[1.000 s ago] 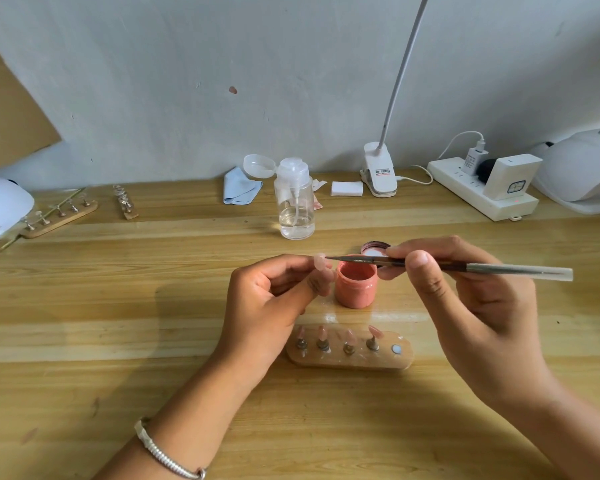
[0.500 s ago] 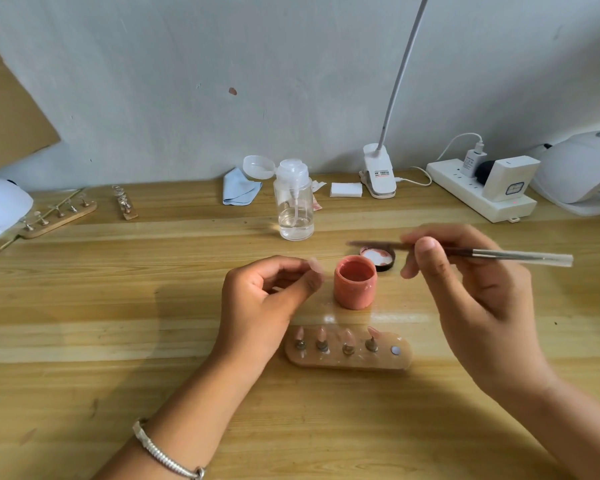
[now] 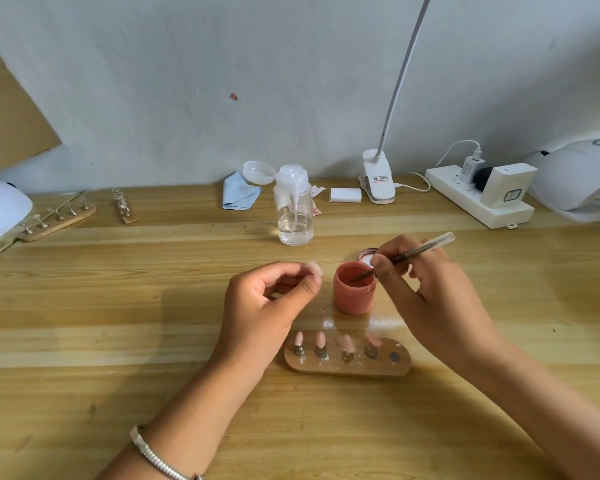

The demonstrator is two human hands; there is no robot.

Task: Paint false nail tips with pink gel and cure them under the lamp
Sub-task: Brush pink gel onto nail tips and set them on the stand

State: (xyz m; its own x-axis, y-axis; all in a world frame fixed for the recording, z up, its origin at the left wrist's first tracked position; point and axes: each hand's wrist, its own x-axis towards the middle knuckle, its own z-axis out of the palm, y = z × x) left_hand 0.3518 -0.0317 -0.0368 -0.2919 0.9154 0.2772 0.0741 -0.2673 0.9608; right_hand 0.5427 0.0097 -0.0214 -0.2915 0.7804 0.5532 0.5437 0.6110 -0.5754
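Note:
My left hand [image 3: 267, 303] pinches a pale nail tip [image 3: 315, 267] between thumb and fingers, just left of the open pink gel jar [image 3: 354, 289]. A thin silver-handled brush [image 3: 420, 250] is gripped in my right hand [image 3: 430, 299], and its bristle end dips into the jar. In front of the jar lies a wooden holder [image 3: 347, 358] carrying several pink-painted tips on metal stands; its rightmost spot is bare. The white curing lamp [image 3: 579, 178] sits at the far right by the wall.
The jar's lid [image 3: 368, 253] lies just behind the jar. A clear pump bottle [image 3: 293, 206], blue cloth [image 3: 239, 195], white pads [image 3: 345, 195], clip lamp [image 3: 378, 181] and power strip [image 3: 478, 199] line the back. Two more tip holders [image 3: 58, 220] rest at the left.
My right hand swung the brush away from the tip, then tilted it down into the gel jar. My left hand lowered slightly, still holding the tip.

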